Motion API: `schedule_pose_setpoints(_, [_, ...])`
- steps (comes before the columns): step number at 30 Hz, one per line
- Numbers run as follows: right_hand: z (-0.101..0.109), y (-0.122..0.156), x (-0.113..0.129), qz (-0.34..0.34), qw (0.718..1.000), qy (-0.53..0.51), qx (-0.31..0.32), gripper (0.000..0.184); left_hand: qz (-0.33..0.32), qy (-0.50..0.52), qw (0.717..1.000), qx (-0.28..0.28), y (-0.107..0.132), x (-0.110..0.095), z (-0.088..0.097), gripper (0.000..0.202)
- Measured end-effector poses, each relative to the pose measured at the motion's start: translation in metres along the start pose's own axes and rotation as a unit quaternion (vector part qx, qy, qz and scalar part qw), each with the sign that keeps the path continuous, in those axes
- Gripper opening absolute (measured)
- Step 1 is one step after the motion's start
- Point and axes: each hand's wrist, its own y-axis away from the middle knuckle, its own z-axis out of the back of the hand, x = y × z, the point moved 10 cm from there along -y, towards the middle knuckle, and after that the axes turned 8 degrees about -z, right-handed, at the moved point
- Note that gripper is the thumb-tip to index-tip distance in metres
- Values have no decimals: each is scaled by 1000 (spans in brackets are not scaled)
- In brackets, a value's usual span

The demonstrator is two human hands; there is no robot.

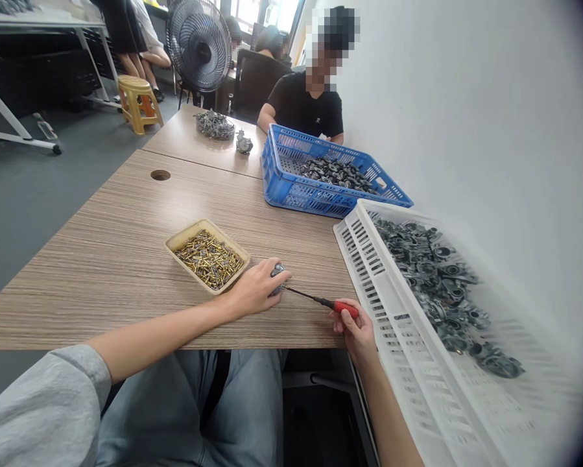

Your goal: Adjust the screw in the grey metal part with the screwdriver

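My left hand is closed around a small grey metal casting on the table, and the fingers cover most of it. In my right hand is a screwdriver with a red and black handle. Its thin dark shaft points left, and the tip meets the casting at my left fingertips; whether a screw sits there is too small to tell. Just beyond my left wrist stands a cream tray full of small brass-coloured and grey screws.
To my right a white crate holds many grey metal castings. A blue crate of dark parts stands farther back. Across the table sits a person in black, near a single casting and a heap of parts.
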Motion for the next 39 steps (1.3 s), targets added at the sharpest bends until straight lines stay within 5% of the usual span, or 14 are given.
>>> schedule_pose_setpoints(39, [-3, 2, 6, 4, 1000, 15, -7, 31, -10, 7, 1000, 2, -1, -2, 2, 45])
